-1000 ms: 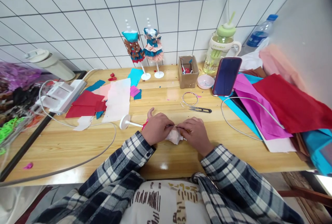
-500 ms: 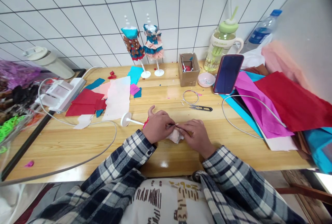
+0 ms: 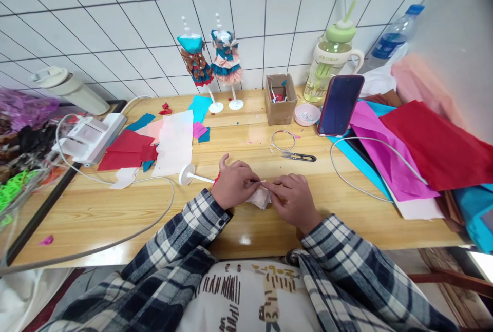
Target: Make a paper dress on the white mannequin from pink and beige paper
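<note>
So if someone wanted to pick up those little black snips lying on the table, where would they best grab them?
Probably by the slim middle of the black snips, pinched across their width from above. They lie flat on the wooden table with their length running left to right, nothing on top of them. The wire loop sits just beside their left end, so coming down nearer the right end looks clearer.

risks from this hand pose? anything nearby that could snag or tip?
Judging from this frame:
1. Both hands, left hand and right hand, pinch the white cloth close together; a thin pin-like piece sits between the fingertips and could prick.
2. The cable loops by the left sleeve and may snag.
3. The snips lie near the right hand.
</note>
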A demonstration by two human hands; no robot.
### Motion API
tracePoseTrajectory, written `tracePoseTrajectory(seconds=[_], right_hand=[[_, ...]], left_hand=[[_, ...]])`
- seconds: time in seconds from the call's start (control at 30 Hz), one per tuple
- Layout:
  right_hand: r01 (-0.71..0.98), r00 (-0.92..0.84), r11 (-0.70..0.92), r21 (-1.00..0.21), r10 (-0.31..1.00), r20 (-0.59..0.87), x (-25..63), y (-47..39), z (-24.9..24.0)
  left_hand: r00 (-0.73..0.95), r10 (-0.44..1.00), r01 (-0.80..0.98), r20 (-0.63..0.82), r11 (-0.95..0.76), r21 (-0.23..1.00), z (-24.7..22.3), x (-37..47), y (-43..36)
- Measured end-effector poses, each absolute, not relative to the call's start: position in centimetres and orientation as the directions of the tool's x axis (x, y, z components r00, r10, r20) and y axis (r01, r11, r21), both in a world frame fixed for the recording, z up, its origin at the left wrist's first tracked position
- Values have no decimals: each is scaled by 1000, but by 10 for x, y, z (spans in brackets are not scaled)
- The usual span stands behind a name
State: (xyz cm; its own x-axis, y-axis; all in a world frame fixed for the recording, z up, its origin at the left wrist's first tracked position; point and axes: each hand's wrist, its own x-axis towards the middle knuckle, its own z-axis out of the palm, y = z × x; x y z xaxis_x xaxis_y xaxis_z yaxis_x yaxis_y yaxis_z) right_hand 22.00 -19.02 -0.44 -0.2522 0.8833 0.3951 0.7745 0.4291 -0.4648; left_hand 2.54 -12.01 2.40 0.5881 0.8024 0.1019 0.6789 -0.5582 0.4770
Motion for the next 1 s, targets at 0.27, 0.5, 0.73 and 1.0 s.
tracePoseTrajectory(seconds=[0.27,0.5,0.73,1.0], right_hand=[[847,-342,443,-293,877,338,220,-195,-1],[792,-423,500,-351,863,275,224,-195,-3],[665,-105,329,-670,930,352,228,-191,-8],[619,-27,192,-762,974,224,207,-184,-11]], left_hand=[[611,784,659,109,-579,479,24,24,-118],[604,788,658,115,-575,487,24,24,-120],[620,776,652,116,-592,474,24,24,-120],[651,741,624,163,-644,443,25,22,-121]])
